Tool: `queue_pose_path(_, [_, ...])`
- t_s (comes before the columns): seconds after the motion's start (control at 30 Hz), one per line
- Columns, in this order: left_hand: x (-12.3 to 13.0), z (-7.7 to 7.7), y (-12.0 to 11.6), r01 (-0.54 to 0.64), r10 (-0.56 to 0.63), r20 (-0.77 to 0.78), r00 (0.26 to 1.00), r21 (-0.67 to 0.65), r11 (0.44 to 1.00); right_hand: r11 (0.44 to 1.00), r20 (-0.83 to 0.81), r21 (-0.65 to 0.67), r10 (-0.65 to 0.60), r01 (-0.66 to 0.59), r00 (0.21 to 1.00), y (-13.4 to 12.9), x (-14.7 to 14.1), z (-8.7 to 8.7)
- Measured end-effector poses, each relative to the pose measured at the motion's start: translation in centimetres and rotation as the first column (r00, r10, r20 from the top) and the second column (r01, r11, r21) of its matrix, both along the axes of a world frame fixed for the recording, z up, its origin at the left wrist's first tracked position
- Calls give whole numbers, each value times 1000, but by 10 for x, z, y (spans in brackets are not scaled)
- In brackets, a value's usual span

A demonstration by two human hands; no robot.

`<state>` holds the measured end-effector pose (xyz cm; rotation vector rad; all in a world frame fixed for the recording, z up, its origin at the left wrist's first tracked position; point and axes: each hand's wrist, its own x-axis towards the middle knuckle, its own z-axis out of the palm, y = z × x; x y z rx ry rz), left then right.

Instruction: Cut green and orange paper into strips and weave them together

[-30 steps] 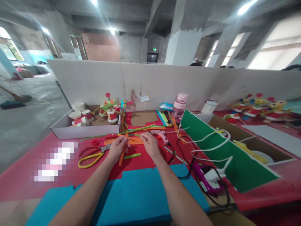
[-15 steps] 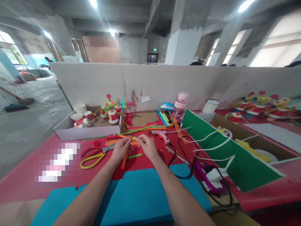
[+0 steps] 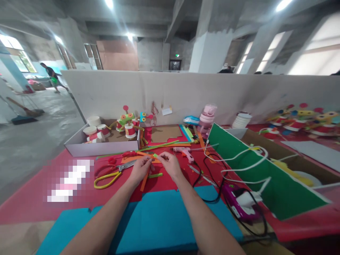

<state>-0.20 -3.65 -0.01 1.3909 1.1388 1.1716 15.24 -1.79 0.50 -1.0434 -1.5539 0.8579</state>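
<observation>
Both hands are close together above the red table covering. My left hand (image 3: 141, 169) is closed in a pinch on an orange paper strip (image 3: 145, 181), which hangs down beside the fingers. Just to its right, my right hand (image 3: 170, 163) pinches a small green paper piece (image 3: 155, 155) between thumb and fingertips. Under the hands lie more orange strips and a short green strip (image 3: 155, 175). Large scissors (image 3: 107, 180) with yellow and red handles lie left of my left hand. A pink glue gun (image 3: 186, 153) lies beyond my right hand.
A white box (image 3: 102, 148) with cups and paper figures stands at the back left. At right are a green-sided box (image 3: 255, 177), cables and a purple power strip (image 3: 239, 205). Blue sheets (image 3: 159, 219) lie in front. Someone (image 3: 52, 77) walks far left.
The view has shifted slightly, so things on the table appear further right. A person has come into view at the far left. Both hands keep nearly the same pose.
</observation>
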Motion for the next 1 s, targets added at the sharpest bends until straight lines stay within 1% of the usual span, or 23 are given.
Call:
queue_pose_path(0.13, [3, 4, -2, 8, -8, 17, 1000, 3, 1000, 999, -60, -28, 15, -17, 998, 3, -1, -4])
queue_pose_path(0.33, [2, 2, -2, 13, -13, 17, 1000, -7, 1000, 999, -112, -44, 3, -8, 994, 5, -3, -9])
queue_pose_path(0.7, [3, 2, -2, 41, -41, 4, 999, -4, 999, 998, -72, -59, -23, 19, 997, -1, -4, -1])
queue_pose_path(1.0, [5, 4, -3, 79, -79, -6, 997, 7, 997, 998, -69, -54, -36, 32, 997, 1, -4, -5])
